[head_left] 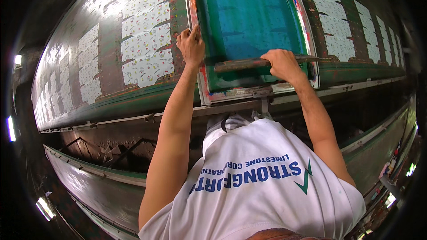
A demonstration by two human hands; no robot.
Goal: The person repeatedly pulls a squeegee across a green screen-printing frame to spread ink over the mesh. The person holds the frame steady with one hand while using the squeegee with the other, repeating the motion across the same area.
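Observation:
A screen printing frame (233, 95) with paint-smeared rails lies on a long table in front of me. Its mesh (253, 13) looks blue-green, with darker green ink along the near end. My left hand (191, 46) is closed on the frame's left rail, fingers pressed against it. A long, dark squeegee (242, 64) lies across the near part of the mesh, inside the frame. From above, my right hand (283, 64) grips it right of its middle. The squeegee's lower edge, where it meets the mesh, is hard to make out.
White printed panels (147, 40) lie in rows on the table to the left; more panels (331, 22) lie to the right. A metal rail (342, 86) runs along the table's near edge. Behind me stands another long table (102, 191).

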